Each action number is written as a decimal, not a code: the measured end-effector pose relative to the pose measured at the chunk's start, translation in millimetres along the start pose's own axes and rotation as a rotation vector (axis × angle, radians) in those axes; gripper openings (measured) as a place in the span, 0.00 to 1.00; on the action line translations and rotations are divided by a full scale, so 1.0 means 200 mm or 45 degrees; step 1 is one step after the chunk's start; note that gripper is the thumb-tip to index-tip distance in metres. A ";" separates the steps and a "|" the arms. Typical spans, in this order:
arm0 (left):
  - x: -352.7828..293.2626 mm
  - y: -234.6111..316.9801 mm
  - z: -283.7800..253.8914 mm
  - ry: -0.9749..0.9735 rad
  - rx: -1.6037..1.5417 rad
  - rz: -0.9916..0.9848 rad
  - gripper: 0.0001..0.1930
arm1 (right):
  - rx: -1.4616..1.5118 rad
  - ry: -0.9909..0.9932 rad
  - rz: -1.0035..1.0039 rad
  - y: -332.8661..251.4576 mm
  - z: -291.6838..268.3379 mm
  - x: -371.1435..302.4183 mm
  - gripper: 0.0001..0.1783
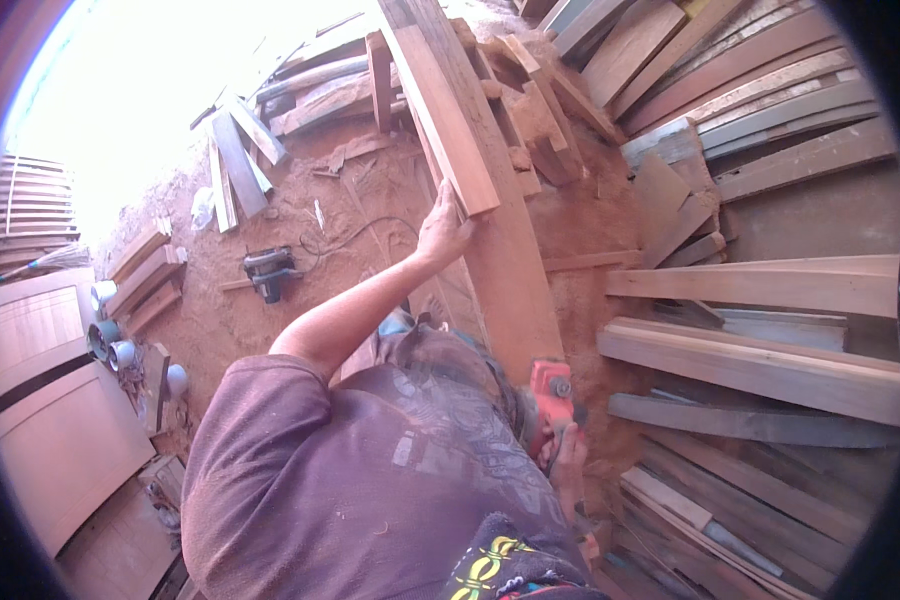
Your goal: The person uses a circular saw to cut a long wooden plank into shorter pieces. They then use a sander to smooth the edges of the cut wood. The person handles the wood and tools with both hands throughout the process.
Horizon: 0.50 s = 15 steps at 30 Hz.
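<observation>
My left hand [444,232] is closed around the near end of a light wooden beam [452,135]. That beam lies along a longer, wider plank [515,275], which runs away from my body. At the near end of the plank is a red electric planer [550,385] with a dark round knob on top. My right hand [567,450] grips the planer's rear part, low beside my right hip; its fingers show only partly. My torso hides some of the tool and the plank's near end.
Stacked boards [760,345] fill the right side. A dark power tool [270,272] with a cord rests on the sawdust-covered ground to the left. Beyond it lie loose offcuts [235,165]. Panelled wooden doors [75,440] and several cans [102,338] are at far left.
</observation>
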State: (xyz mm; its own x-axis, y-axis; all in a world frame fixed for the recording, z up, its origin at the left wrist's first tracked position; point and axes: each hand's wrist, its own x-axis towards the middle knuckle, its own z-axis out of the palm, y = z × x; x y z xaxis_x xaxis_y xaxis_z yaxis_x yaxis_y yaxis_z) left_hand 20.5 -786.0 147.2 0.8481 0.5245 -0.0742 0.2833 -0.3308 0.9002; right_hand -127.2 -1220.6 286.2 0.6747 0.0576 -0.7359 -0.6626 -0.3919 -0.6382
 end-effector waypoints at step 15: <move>-0.64 -1.12 -0.52 0.101 0.177 -0.866 0.55 | -0.299 -0.458 -0.404 -1.28 0.68 0.51 0.26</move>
State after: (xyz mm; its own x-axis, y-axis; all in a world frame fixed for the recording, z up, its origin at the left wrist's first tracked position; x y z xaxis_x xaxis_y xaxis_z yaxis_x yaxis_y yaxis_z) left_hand -198.5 -697.8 -0.3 0.4286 0.7046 -0.5656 0.7990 -0.0034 0.6013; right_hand 67.1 -990.0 343.7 0.6487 0.5016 -0.5723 -0.3259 -0.4965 -0.8045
